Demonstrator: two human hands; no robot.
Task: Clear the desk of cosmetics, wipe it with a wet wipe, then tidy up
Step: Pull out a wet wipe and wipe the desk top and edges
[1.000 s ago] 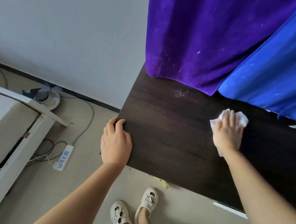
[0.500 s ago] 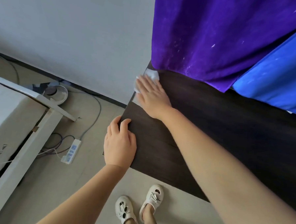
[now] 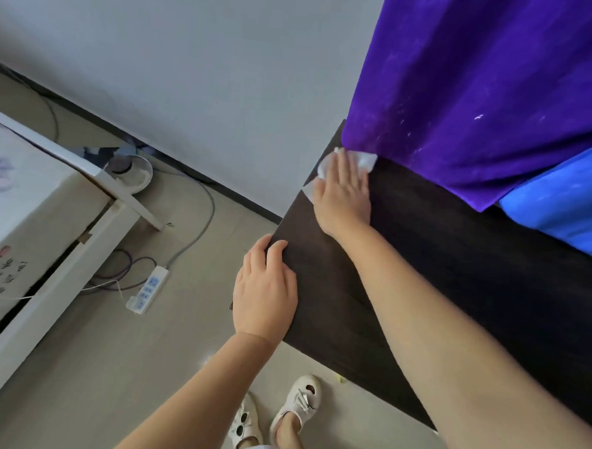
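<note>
Moved: barely shifted from half a second before; pressed flat on the wet wipe (image 3: 362, 161) at the far left corner of the desk (image 3: 472, 295), after sitting out mid-desk a second back.
Right hand (image 3: 344, 196): lay palm down on the wipe, fingers straight and close together, reaching under the hem of the purple cloth (image 3: 484, 79).
Left hand (image 3: 266, 291): braced on the near left corner, fingers curled over the edge, thumb hidden.
Wipe: thin, white, crumpled, mostly covered by the hand, poking out at fingertips and palm side.
Desk: dark wood grain, flat, square-cornered, matt.
Done so far: no cosmetics seen on the visible top, so clearing judged finished; wiping judged under way.
Left to do: probably the strip hidden beneath the cloths, then tidying.
Cloths: purple one velvety with pale specks, blue cloth (image 3: 569, 211) smoother, both draped over the back edge.
Floor: held a white power strip (image 3: 147, 290) and loose cables.
</note>
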